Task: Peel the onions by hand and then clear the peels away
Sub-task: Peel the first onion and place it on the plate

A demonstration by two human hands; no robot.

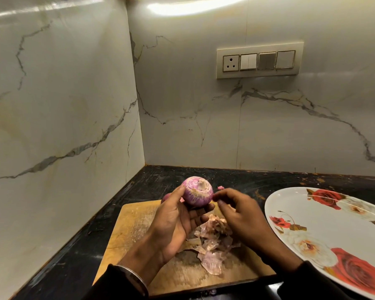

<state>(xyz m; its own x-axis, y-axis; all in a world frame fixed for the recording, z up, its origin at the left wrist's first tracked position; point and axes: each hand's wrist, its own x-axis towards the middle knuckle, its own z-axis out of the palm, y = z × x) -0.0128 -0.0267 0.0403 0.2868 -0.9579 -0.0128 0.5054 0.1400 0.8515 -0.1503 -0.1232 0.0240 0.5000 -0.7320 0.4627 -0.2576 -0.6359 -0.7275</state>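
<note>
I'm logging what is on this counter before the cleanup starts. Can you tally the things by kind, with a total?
Onions: 2, one held in the left hand, one partly hidden behind that hand
Cutting boards: 1
Plates: 1
Peel piles: 1
Loose peel scraps on the counter: 1
Total: 6

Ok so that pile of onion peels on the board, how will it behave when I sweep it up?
The peels look thin, papery and curled, so they are probably very light and floppy. They lie as loose separate pieces on the cutting board, so a push would likely scatter some rather than move them together.
</note>
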